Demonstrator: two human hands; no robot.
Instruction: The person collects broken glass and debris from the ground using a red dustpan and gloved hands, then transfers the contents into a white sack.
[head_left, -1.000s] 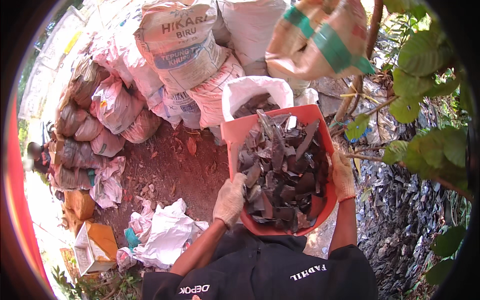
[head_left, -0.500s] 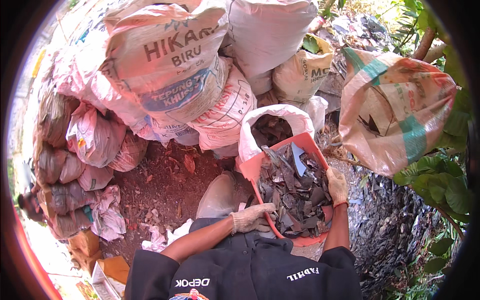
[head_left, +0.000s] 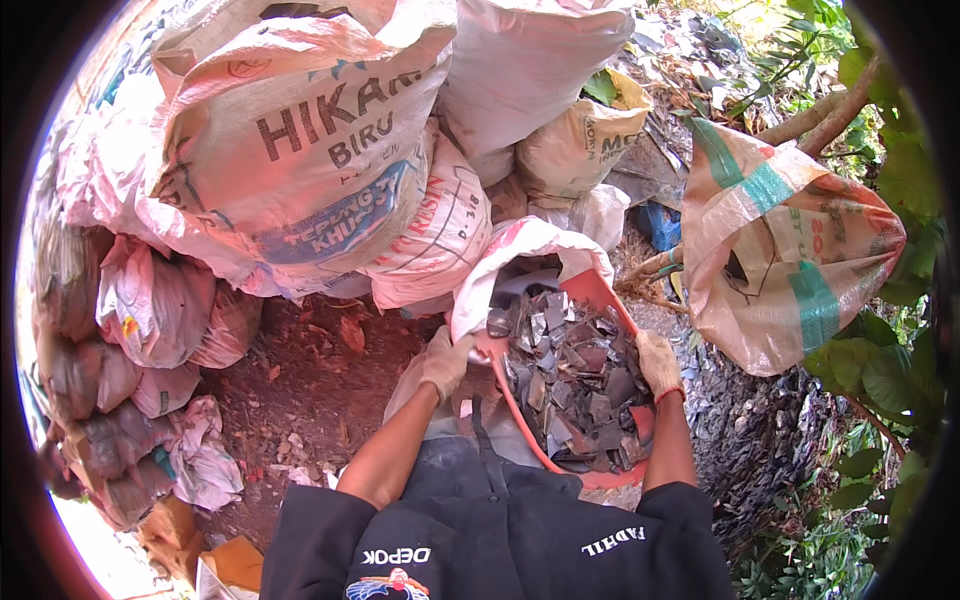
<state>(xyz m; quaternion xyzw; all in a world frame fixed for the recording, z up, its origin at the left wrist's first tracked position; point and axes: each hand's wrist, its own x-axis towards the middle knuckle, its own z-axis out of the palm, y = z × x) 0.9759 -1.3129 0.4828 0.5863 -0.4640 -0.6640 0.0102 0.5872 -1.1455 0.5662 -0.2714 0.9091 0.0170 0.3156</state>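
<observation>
Basin of dark shards tipped at the mouth of an open sack

Basin (head_left: 600, 300), red plastic and loaded with flat grey and black shards (head_left: 575, 385), sits just right of centre, its far rim tilted up and pressed into the folded-back mouth of a white woven sack (head_left: 505, 265) at about twelve o'clock from the person's chest. The gloved left hand (head_left: 445, 362) grips the basin's rim at nine o'clock, fingers curled closed around the edge. The gloved right hand (head_left: 658, 362) clamps the opposite rim at three o'clock, likewise wrapped tight on the plastic. Both hold the basin; neither touches the shards.

To pour well, I judge the far rim should stay inside the sack's mouth, so pieces slide into it and not onto the red earth (head_left: 310, 390) at nine o'clock. Lifting the near edge slowly and evenly with both hands would keep the load from rushing out or spilling sideways. The shards look sharp-edged, so fingers belong on the rim only. A large printed sack (head_left: 300, 160) leans at eleven o'clock; a striped sack (head_left: 790, 250) hangs at two o'clock.
</observation>
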